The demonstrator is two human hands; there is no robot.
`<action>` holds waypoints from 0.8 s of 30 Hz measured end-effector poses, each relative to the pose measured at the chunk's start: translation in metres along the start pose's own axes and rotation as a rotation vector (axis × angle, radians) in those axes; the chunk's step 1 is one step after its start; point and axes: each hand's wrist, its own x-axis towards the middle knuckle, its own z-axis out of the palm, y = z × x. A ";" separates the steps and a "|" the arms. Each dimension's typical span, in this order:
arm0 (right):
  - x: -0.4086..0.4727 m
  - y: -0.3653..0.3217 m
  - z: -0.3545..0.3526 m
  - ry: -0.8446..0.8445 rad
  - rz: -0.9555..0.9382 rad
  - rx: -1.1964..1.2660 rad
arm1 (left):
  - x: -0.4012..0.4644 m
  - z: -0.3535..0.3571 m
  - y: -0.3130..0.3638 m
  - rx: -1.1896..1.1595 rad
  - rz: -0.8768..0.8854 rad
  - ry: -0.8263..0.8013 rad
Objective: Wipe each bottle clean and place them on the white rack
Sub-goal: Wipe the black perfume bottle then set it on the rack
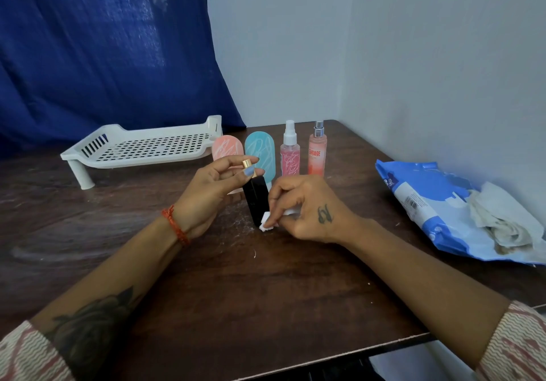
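The bottle pinched by the left hand is black with a gold cap. The wipe in the right hand is white. Behind stand 4 others: a pink tube and a teal tube, both with white scribbles, a pink spray bottle with a white top, and a peach-to-orange spray bottle. The perforated rack is white, the tabletop dark brown wood grain, the curtain deep blue, the wipes pack blue and white.
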 end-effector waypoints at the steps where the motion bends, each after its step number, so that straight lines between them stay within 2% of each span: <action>1: 0.000 0.000 -0.001 -0.015 0.003 -0.018 | 0.000 0.000 0.000 -0.002 -0.001 0.001; 7: 0.000 0.004 -0.001 0.060 0.071 -0.106 | 0.000 -0.001 0.000 -0.005 -0.021 0.005; 13: 0.003 0.006 -0.003 0.322 0.152 -0.096 | 0.000 -0.002 0.001 -0.008 -0.030 -0.006; 15: 0.004 0.005 -0.002 0.301 0.163 -0.078 | 0.000 -0.002 0.001 -0.011 -0.033 -0.014; 24: 0.001 0.002 -0.004 0.016 0.152 -0.004 | -0.001 -0.001 0.003 0.000 -0.023 -0.013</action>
